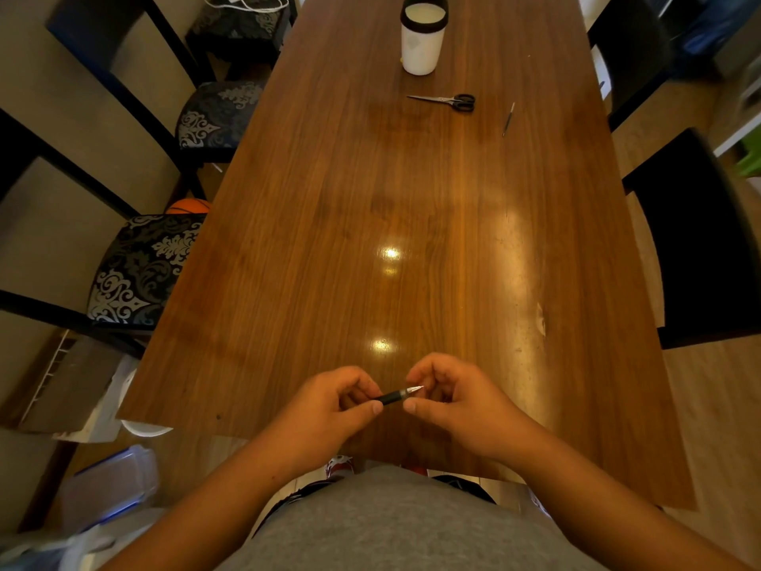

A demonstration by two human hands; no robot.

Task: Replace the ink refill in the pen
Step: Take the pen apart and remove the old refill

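A black pen (396,395) with a silver tip is held just above the near edge of the wooden table (412,241), its tip pointing right. My left hand (333,410) grips the pen's black barrel between thumb and fingers. My right hand (457,399) is curled around the silver tip end, with the thumb just below it; contact with the tip is hard to tell. A thin ink refill (509,119) lies alone at the far right of the table.
Black-handled scissors (447,101) lie at the far centre, with a white cup (422,37) with a dark rim behind them. Patterned chairs (144,269) line the left side and a black chair (708,241) the right.
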